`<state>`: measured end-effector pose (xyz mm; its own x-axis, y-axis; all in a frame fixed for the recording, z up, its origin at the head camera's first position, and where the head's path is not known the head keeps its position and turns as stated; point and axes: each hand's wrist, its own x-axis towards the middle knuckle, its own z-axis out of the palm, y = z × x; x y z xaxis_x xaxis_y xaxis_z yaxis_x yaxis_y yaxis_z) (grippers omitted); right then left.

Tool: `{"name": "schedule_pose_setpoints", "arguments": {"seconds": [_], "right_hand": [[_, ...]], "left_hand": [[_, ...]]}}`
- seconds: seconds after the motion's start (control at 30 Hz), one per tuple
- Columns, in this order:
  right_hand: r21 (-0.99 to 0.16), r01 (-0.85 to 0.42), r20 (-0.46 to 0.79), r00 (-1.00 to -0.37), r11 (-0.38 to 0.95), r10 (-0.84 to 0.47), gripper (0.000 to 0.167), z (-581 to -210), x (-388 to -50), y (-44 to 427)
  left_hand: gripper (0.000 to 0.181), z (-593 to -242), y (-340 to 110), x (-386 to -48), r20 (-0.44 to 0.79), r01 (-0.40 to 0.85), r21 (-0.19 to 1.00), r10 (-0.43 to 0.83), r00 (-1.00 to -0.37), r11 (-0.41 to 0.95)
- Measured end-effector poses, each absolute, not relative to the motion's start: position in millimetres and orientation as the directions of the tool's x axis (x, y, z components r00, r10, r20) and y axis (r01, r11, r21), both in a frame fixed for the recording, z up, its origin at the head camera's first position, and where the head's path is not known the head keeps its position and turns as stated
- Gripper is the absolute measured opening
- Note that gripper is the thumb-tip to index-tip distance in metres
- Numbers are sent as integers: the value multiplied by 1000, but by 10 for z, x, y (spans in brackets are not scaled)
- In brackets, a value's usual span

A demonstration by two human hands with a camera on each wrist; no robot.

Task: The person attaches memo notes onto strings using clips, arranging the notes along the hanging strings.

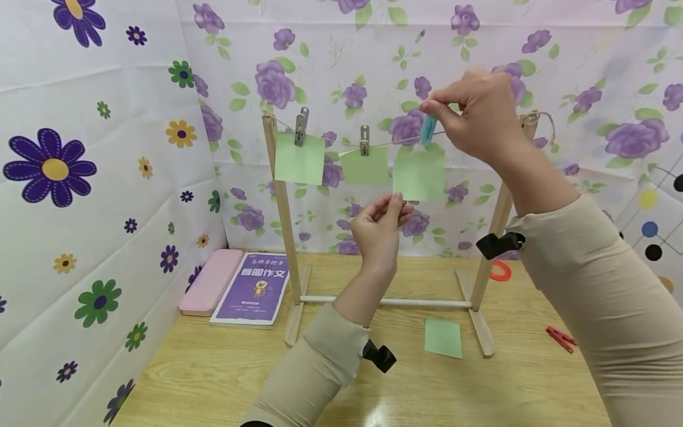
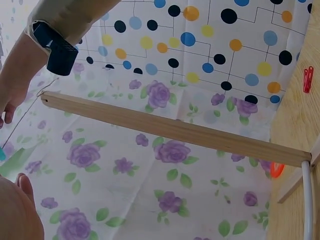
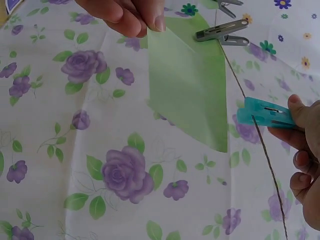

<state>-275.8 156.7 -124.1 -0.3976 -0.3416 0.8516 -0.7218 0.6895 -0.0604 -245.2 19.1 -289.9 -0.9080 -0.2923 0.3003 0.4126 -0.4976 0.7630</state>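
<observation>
My left hand [image 1: 377,234] pinches the lower left corner of a light green square of paper [image 1: 418,176], which hangs just under the string [image 1: 395,142]. In the right wrist view the paper [image 3: 187,85] bends a little. Above it, my right hand [image 1: 477,115] pinches a blue clothespin [image 1: 428,129] between thumb and fingers. The clothespin's jaws [image 3: 248,111] overlap the string beside the paper; whether they touch the paper I cannot tell. Two metal clips [image 1: 301,126] [image 1: 364,140] hold two more green papers [image 1: 300,160] [image 1: 366,167] on the string further left.
A wooden frame [image 1: 284,213] with a white bottom bar [image 1: 421,303] carries the string. On the table lie another green paper [image 1: 443,338], a red clothespin [image 1: 561,338], a red ring [image 1: 500,271], a purple book [image 1: 253,289] and a pink case [image 1: 211,282]. Flowered cloth hangs behind.
</observation>
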Motion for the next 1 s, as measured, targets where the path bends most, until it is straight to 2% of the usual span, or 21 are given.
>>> {"name": "schedule_pose_setpoints", "arguments": {"seconds": [0.47,0.7,1.0], "right_hand": [[-61,-727,798,-447,684,-403,16,-1358,-2764,1643],[-22,-756,783,-420,654,-459,16,-1345,-2794,1639],[-46,-736,726,-490,676,-484,23,-1299,-2790,1663]], "left_hand": [[17,-2903,232,-2426,298,411,754,-292,-909,-511],[16,-2874,234,-2450,307,425,747,-302,-903,-512],[16,-2822,236,-2480,309,427,738,-301,-902,-523]]}}
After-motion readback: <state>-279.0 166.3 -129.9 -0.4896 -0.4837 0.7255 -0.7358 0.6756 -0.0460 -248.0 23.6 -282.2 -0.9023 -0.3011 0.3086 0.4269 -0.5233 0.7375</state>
